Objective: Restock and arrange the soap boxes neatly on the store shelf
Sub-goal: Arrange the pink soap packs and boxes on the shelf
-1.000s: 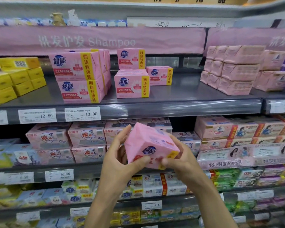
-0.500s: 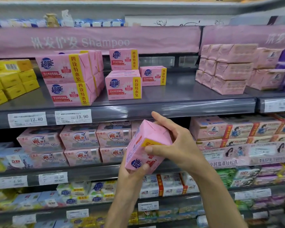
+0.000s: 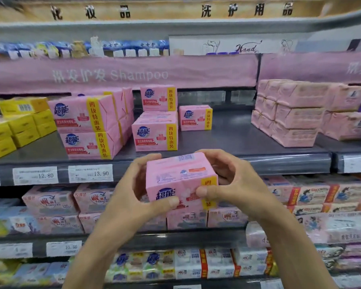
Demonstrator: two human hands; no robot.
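Observation:
Both hands hold one pink soap box [image 3: 178,178] level in front of the grey shelf's front edge [image 3: 279,163], its blue logo facing me and a barcode on top. My left hand [image 3: 133,195] grips its left side, my right hand [image 3: 236,182] its right side. On the shelf behind it stand matching pink boxes: a two-high stack [image 3: 88,128] at left, a single box [image 3: 154,134] in the middle with another [image 3: 158,98] raised behind it, and a small one [image 3: 195,117] further back.
Yellow boxes [image 3: 15,124] fill the shelf's left end. Pale pink wrapped packs [image 3: 294,113] are stacked at right. Bare grey shelf [image 3: 227,136] lies between the middle boxes and those packs. Price tags [image 3: 90,173] line the edge. Lower shelves hold several other soap packs.
The box was turned from a tilted, on-end pose to lying level with its logo toward me, and it rose toward the shelf edge. My left hand shifted from underneath to its left side.

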